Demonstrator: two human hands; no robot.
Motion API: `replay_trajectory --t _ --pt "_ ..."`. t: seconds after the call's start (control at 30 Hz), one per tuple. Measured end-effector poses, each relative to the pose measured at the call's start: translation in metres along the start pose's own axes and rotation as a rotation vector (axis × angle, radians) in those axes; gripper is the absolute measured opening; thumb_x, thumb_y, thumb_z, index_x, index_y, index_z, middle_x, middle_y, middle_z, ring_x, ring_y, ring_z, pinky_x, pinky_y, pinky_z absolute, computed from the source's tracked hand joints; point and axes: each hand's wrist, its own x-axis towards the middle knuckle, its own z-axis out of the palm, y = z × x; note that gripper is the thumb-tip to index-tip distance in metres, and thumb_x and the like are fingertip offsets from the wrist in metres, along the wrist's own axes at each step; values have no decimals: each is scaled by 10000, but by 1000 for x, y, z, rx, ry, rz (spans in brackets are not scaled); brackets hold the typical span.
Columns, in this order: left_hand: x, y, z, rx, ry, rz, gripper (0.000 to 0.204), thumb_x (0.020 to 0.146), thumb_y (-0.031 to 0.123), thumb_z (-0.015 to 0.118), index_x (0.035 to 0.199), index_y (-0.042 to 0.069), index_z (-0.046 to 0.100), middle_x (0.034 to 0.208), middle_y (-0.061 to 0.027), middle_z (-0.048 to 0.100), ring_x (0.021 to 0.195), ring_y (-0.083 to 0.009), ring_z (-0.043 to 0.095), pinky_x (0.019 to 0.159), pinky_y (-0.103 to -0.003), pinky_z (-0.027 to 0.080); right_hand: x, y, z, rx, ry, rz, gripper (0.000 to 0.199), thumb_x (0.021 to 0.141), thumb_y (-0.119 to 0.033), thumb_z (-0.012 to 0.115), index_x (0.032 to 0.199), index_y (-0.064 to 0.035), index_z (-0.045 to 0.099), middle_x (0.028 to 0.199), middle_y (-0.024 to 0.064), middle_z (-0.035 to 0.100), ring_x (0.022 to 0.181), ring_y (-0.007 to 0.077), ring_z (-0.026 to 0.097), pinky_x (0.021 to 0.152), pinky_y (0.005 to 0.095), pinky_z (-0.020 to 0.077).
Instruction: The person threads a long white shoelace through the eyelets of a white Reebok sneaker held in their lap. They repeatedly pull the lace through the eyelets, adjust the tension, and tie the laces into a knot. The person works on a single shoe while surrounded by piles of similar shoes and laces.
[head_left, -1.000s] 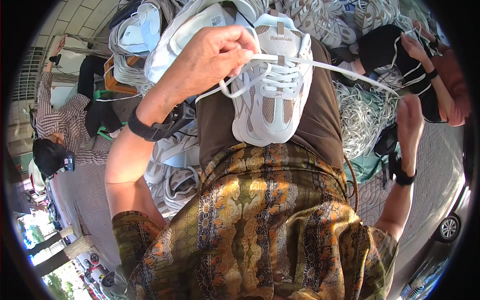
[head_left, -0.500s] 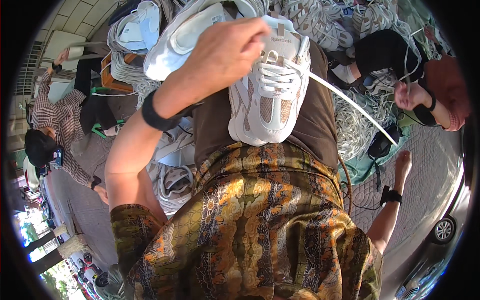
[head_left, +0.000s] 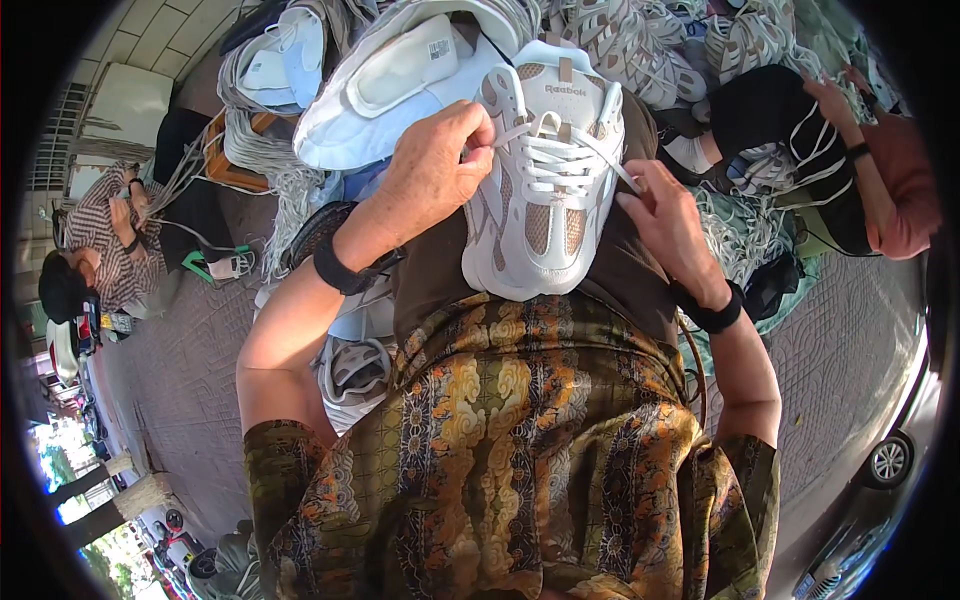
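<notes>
A white and beige sneaker (head_left: 557,255) rests on my lap, toe toward me, its white shoelace (head_left: 557,170) threaded across the lower eyelets. My left hand (head_left: 445,165) is closed at the shoe's left eyelet edge, gripping one end of the lace. On the other side, my right hand (head_left: 672,215) pinches the other lace end, which runs from the tongue over the right edge. The upper eyelets near the tongue's top have no lace through them. Both wrists wear black bands.
Behind the sneaker lies a pale sack (head_left: 335,125) holding a white shoe piece. Piles of laced shoes (head_left: 640,50) spread beyond. Loose laces (head_left: 735,230) heap at the right. Two other people work nearby: a striped sleeve (head_left: 95,200) left, a red sleeve (head_left: 905,205) right.
My right arm has come in from the far right to the shoe, and the long lace it was pulling is now short. My left hand has dropped to the left eyelet edge.
</notes>
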Motion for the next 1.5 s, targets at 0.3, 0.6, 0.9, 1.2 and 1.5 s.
replay_trajectory --t 0.3,0.6,0.9,1.2,1.5 --pt "21 27 -22 -256 -5 -71 207 844 101 599 1031 22 558 678 -100 596 638 -243 600 614 -341 468 13 10 -20 -162 158 -175 121 842 -70 625 960 -44 609 804 168 641 751 375 628 639 384 502" --pt "49 5 -2 -127 -215 -30 139 771 130 644 824 1 648 748 -184 657 714 -320 651 669 -425 495 35 5 -45 -153 178 -238 125 881 -57 557 989 -43 617 786 173 626 728 365 634 618 375 499" --pt "38 30 8 347 -72 79 103 797 114 586 840 21 579 648 -179 615 680 -361 644 630 -490 499 25 4 -78 -319 272 -295 135 928 -47 540 1037 -30 617 770 162 629 678 308 633 600 332 492" --pt "27 12 3 -93 -120 -35 171 879 170 630 1018 71 616 607 -124 556 531 -253 560 540 -335 446 -14 39 -76 -346 59 41 113 909 -67 560 993 -19 618 767 187 615 639 357 602 596 377 472" --pt "42 19 -11 225 200 282 202 835 150 643 1025 83 643 849 -91 646 708 -260 604 608 -345 475 15 -9 -34 -64 152 -116 336 821 -32 676 1143 -86 594 741 58 546 561 105 458 555 265 424"
